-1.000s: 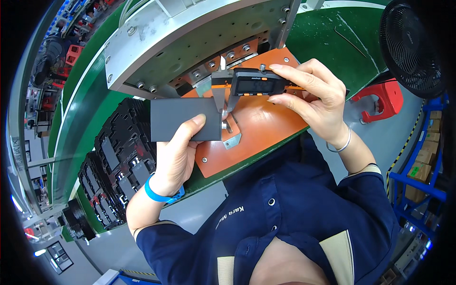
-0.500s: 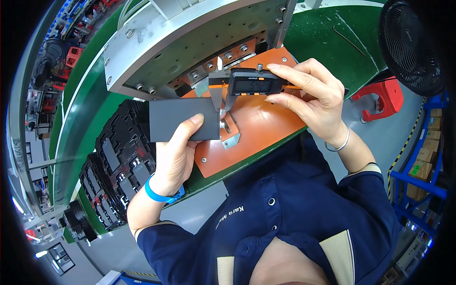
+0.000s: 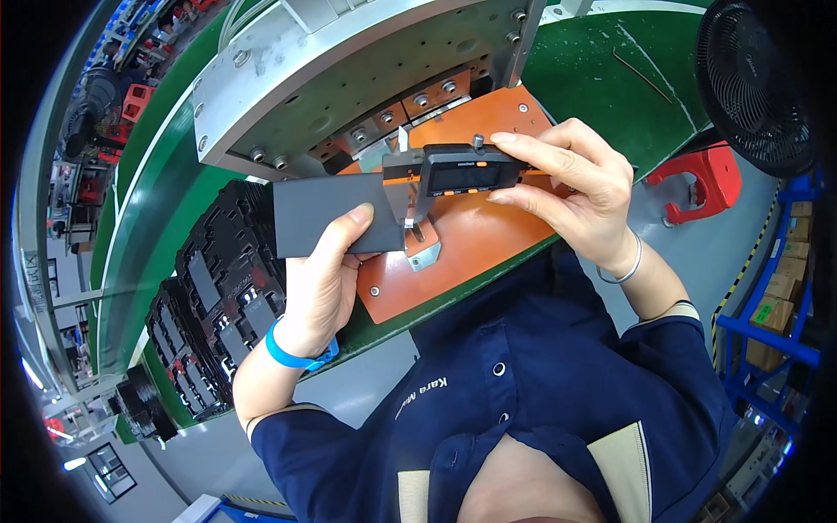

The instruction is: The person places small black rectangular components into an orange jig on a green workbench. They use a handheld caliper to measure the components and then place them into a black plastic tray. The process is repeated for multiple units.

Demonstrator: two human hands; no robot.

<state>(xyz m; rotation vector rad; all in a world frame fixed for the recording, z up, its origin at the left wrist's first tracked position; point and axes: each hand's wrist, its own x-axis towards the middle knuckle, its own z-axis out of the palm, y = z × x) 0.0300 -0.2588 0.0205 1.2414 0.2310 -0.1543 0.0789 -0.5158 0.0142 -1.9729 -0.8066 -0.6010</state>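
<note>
My left hand [image 3: 327,275] is closed on a flat dark grey rectangular block [image 3: 327,218], thumb on its top face and fingers beneath. A digital caliper [image 3: 466,178] is pinched between the thumb and fingers of my right hand [image 3: 575,187]. Its jaws reach down at the block's right edge, by a small shiny metal tab; whether they touch it I cannot tell. Below both lies an orange plate [image 3: 497,227], with a small metal-and-orange bracket [image 3: 423,248] fixed on it next to the block's corner.
A heavy metal press frame [image 3: 349,96] stands behind the plate. Stacked black trays [image 3: 231,270] are at the left. On the green table [image 3: 584,78] lies a hex key [image 3: 641,76]. A black fan [image 3: 750,83] and a red stool [image 3: 702,187] are at the right.
The caliper has tilted and dropped slightly, its jaws now lower against the block's right edge. My left hand and the block have barely moved.
</note>
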